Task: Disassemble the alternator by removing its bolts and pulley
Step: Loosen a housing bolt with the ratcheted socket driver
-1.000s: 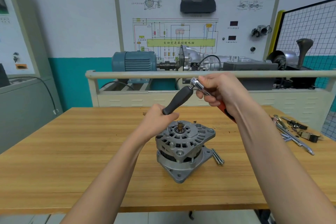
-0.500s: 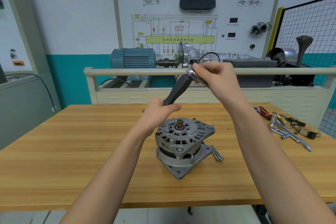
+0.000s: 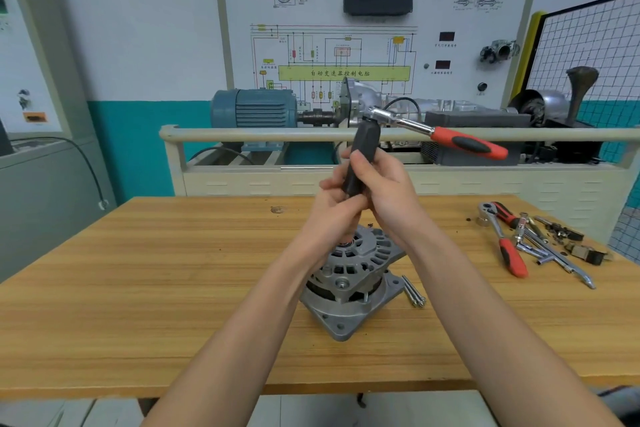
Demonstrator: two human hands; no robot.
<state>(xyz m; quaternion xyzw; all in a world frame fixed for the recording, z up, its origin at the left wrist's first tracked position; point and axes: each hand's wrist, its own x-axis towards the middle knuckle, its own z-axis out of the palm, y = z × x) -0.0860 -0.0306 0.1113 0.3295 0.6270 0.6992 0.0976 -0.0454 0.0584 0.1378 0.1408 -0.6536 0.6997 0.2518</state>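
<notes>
Wooden workbench point(image 3: 138, 305), workshop, wiring-diagram trainer board on far wall. Near-centre on bench: alternator point(image 3: 349, 282), shaft axis upright, square mounting flange down flat on wood, vented housing up; no pulley seen on it. Just right of it, touching the bench: loose long bolts point(image 3: 414, 293), lying near-to-far. Above alternator: left hand point(image 3: 334, 215) and right hand point(image 3: 384, 192), both wrapped around black handle point(image 3: 360, 163); fingers curled tight on it. Handle long axis near vertical, top leaning slightly right, lower end hidden behind hands, so cannot tell whether seated on shaft. On its top: ratchet wrench point(image 3: 436, 133), long axis running right and slightly down, red grip free, unheld. Far right on bench: spare ratchet point(image 3: 507, 246), sockets and bits in a pile.

Risks, judged: ratchet unheld, could swing or drop off onto housing if handle tilts; alternator unclamped, could spin or slide into bolts under torque; bolts could roll.
</notes>
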